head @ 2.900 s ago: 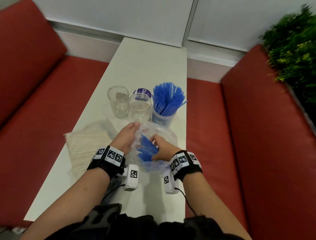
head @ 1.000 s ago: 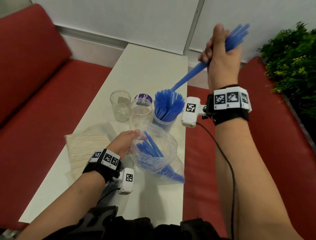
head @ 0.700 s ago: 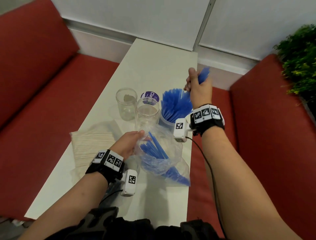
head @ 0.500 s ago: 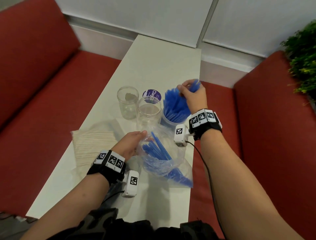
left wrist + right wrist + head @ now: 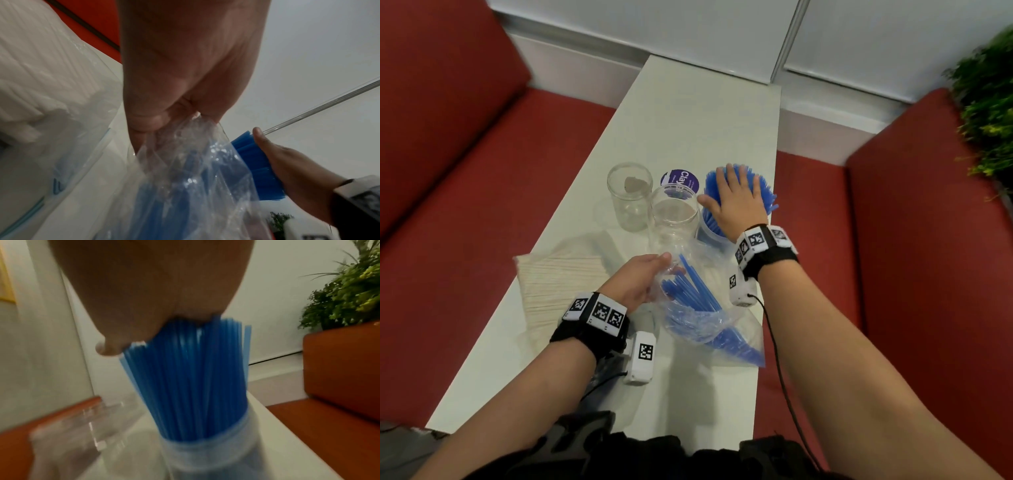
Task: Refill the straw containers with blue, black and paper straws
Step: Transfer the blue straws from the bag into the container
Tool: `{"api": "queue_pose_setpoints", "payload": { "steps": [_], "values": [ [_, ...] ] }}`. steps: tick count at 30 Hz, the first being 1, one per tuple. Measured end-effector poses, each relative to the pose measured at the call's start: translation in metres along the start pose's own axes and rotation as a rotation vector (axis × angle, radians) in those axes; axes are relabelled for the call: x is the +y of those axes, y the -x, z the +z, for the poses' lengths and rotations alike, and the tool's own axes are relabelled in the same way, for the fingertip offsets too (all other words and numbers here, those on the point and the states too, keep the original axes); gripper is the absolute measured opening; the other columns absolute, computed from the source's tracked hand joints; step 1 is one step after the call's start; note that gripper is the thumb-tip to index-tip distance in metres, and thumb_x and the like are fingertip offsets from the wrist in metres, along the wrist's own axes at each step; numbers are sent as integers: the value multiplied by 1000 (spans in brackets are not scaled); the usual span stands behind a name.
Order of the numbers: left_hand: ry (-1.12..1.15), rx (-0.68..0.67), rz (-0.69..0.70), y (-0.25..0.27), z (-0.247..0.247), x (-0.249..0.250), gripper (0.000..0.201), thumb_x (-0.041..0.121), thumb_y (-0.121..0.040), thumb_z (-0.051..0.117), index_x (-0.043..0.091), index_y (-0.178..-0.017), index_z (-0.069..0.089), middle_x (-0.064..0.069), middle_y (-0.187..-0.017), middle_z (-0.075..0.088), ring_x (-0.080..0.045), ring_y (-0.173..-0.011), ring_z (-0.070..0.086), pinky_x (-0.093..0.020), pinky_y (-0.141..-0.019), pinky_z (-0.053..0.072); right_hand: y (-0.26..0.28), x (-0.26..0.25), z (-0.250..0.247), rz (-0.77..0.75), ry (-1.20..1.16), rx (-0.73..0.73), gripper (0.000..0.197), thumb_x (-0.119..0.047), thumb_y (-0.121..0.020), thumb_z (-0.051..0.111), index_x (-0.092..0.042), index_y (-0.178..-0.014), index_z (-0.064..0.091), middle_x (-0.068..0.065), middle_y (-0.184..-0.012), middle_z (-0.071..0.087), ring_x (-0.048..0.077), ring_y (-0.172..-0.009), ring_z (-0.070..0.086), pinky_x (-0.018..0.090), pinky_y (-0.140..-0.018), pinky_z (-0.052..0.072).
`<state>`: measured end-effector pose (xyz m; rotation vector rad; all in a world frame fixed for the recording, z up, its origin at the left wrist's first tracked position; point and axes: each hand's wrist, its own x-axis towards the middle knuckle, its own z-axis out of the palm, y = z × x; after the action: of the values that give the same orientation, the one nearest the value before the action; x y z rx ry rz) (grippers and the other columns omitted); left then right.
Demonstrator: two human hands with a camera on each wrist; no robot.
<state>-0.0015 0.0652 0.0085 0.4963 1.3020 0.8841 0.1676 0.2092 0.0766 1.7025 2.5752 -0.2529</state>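
Observation:
My right hand [image 5: 736, 198] lies flat with straight fingers on the tops of the blue straws [image 5: 189, 378] standing in a clear container [image 5: 207, 456] at the table's right edge. My left hand [image 5: 637, 279] pinches the rim of a clear plastic bag [image 5: 709, 322] that holds more blue straws [image 5: 695, 287]; in the left wrist view the fingers [image 5: 148, 120] bunch the bag's film [image 5: 185, 170]. Two empty clear containers [image 5: 630, 195] [image 5: 674, 216] stand left of the filled one. A pack of paper straws [image 5: 558, 287] lies at the left.
A purple round lid [image 5: 680, 180] lies behind the containers. The white table [image 5: 688, 113] is narrow, with red bench seats [image 5: 482, 192] on both sides. A green plant [image 5: 986, 113] stands at the far right. The filled container sits close to the table's right edge.
My right hand lifted a bunch of blue straws out of the bag, lowered them into the right container, let go, and now lies flat on their tops. The left hand kept hold of the bag.

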Motion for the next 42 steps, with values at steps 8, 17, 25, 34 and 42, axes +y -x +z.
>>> {"api": "queue_pose_setpoints", "payload": {
  "steps": [8,17,25,34,42],
  "values": [
    [12,9,-11,7,0,1,41,32,-105,53,-3,-105,74,-6,-114,75,-26,-92,76,-41,-73,61,3,18,-33,415,-248,383,80,-64,-101,23,-11,-160,13,18,-167,5,40,-153,-8,55,-121,-8],
    [0,17,-21,13,6,1,42,33,-106,50,-3,-116,70,-7,-118,73,-30,-110,68,-47,-87,60,46,18,-19,138,-657,658,44,-43,-102,47,-18,-138,53,5,-138,56,17,-134,46,38,-116,34],
    [-31,48,6,20,12,2,34,41,-105,48,16,-122,63,-6,-113,76,-29,-100,72,-51,-87,58,98,-15,45,40,-528,-426,49,-25,-85,74,-19,-128,51,3,-117,62,19,-100,61,31,-87,49],
    [57,104,45,27,15,-4,34,36,-107,44,8,-122,58,-7,-122,70,-33,-99,71,-61,-94,53,130,-34,104,51,-504,-365,14,-4,-84,60,-14,-94,64,5,-88,63,27,-86,62,27,-68,40],
    [70,75,54,35,14,4,31,35,-108,44,9,-118,59,-10,-120,70,-36,-100,72,-48,-73,60,130,-20,65,7,-1034,-193,10,-21,-95,67,-23,-86,63,-1,-78,67,7,-70,62,18,-76,48]
  ]
}}
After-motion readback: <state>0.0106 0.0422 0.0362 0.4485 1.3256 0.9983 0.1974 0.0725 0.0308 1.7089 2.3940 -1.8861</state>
